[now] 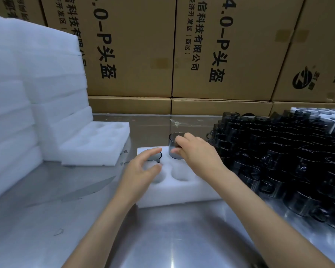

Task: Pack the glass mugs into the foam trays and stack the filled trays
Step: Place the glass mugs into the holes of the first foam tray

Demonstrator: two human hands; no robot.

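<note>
Head view: your right hand (196, 151) grips a smoky glass mug (174, 145) upright over the foam tray (180, 192), at a far pocket. Your left hand (141, 169), fingers spread and relaxed, hovers beside a seated mug (154, 156) just left.

A packing station in a warehouse or factory. Printed cardboard cartons (230, 45) stack beyond the hands, white foam trays (27, 93) pile left, smoked glass mugs (278, 161) mass right on a steel table (162, 238).
</note>
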